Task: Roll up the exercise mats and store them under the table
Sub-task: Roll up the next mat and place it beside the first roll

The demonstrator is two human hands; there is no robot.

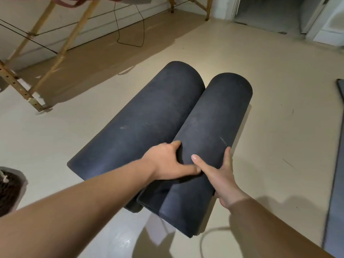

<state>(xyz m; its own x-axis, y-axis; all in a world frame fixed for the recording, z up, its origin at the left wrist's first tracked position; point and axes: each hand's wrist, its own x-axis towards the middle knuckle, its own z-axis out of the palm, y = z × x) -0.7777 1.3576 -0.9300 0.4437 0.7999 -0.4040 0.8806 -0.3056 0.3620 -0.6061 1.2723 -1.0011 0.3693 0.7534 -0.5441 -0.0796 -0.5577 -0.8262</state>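
Above the pale floor [279, 127], two dark rolled mats sit side by side, touching along their length. They look lifted off the ground, since shadows fall under them. The left mat [141, 118] is the fatter roll. The right mat [214, 116] has a loose flap hanging down at the near end.

The left hand [167, 162] reaches across, with its fingers curled into the crack between the two rolls and its thumb lying flat along the front. The right hand [221, 175] wraps the outer side of the right mat, thumb up on top and fingers tucked under, pinching it tight.

The rolling looks done, so I think this is the carrying step. Next the mats need to go under the table [46, 32], whose wooden legs stand at the far left, well apart from the mats. That calls for turning left, walking over, and sliding the rolls low between the legs. The loose flap could come undone on the way.

A thin black cord [143, 30] hangs down near the wall. An open doorway [270, 12] shows at the far right.
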